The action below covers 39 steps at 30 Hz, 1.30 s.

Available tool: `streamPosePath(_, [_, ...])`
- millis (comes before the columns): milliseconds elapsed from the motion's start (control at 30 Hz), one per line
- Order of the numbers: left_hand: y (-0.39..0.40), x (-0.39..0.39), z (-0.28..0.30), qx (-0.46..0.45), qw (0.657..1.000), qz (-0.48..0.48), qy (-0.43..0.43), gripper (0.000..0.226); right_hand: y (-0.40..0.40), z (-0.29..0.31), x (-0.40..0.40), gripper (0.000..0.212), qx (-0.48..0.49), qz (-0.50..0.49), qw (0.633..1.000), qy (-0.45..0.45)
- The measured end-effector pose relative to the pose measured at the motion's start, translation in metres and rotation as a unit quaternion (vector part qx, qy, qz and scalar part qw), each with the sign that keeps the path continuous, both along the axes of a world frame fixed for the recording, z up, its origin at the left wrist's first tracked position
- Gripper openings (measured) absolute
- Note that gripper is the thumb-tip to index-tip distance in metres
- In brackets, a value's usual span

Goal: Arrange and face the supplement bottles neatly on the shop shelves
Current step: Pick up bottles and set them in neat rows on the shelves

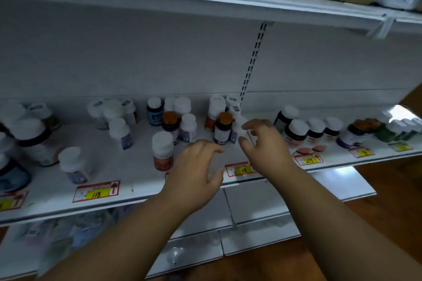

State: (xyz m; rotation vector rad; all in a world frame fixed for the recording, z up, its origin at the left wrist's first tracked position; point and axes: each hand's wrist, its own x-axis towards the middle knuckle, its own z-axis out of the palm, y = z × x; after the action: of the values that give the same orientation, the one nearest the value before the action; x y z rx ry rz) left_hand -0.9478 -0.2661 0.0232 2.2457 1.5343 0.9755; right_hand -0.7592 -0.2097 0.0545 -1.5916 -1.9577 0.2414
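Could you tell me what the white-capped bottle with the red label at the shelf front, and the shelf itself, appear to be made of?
The white-capped bottle with the red label looks like plastic: an opaque, matte white cap, with a printed label around the body. The white shelf looks like painted sheet metal: a smooth, even, slightly glossy surface with a thin folded front edge. The blur leaves both uncertain.

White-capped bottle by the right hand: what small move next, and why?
Probably close the right hand on the white-capped bottle and draw it toward the shelf edge. Its fingers curl around the bottle, which is crowded against the orange-capped bottle; the left hand hovers open.
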Motion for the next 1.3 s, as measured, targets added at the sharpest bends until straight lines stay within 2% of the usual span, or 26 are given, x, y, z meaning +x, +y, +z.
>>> streamPosePath(67, [0.013,0.006,-0.008,-0.027,1.0,-0.005,-0.016,0.04,0.033,-0.009,0.005,0.038,-0.027,0.01,1.0,-0.004])
streamPosePath(133, [0.028,0.011,-0.016,-0.057,0.998,-0.013,-0.026,0.043,0.062,-0.017,0.009,0.047,-0.093,0.01,0.995,-0.044])
streamPosePath(233, [0.053,0.022,-0.028,-0.082,0.996,-0.022,-0.041,0.042,0.087,-0.033,0.016,0.045,-0.151,0.024,0.986,-0.071])
streamPosePath(367, [0.084,0.039,-0.039,-0.183,0.977,-0.02,-0.11,0.039,0.099,-0.044,0.03,0.019,-0.093,0.018,0.993,-0.064])
streamPosePath(467, [0.097,0.047,-0.046,-0.209,0.969,-0.018,-0.127,0.036,0.103,-0.05,0.043,0.02,-0.072,0.007,0.997,-0.029])
streamPosePath(600, [0.099,0.058,-0.052,-0.233,0.962,-0.005,-0.14,0.035,0.108,-0.059,0.044,0.046,-0.117,0.073,0.99,-0.003])
streamPosePath(733, [0.087,0.07,-0.051,-0.259,0.951,0.043,-0.162,0.037,0.116,-0.061,0.043,0.038,-0.092,0.096,0.991,0.017])
streamPosePath(800, [0.074,0.075,-0.05,-0.247,0.949,0.076,-0.181,0.038,0.11,-0.06,0.051,0.031,-0.097,0.089,0.989,0.069])
streamPosePath(900, [0.052,0.084,-0.045,-0.209,0.937,0.134,-0.247,0.047,0.089,-0.048,0.064,0.02,-0.173,0.074,0.958,0.216])
streamPosePath(967, [0.038,0.091,-0.038,-0.217,0.918,0.136,-0.302,0.051,0.072,-0.035,0.06,0.016,-0.249,0.128,0.896,0.345])
streamPosePath(1000, [0.029,0.094,-0.034,-0.228,0.908,0.123,-0.33,0.047,0.064,-0.031,0.057,0.017,-0.27,0.152,0.873,0.376])
streamPosePath(1033, [0.019,0.097,-0.032,-0.235,0.897,0.112,-0.358,0.042,0.057,-0.027,0.053,0.02,-0.278,0.174,0.865,0.379])
streamPosePath(1133, [-0.013,0.095,-0.022,-0.219,0.874,0.129,-0.415,0.032,0.037,-0.019,0.041,0.027,-0.272,0.23,0.877,0.323])
streamPosePath(1300, [-0.058,0.058,-0.01,-0.205,0.861,0.148,-0.442,0.026,0.008,-0.007,-0.001,0.011,-0.268,0.305,0.861,0.306])
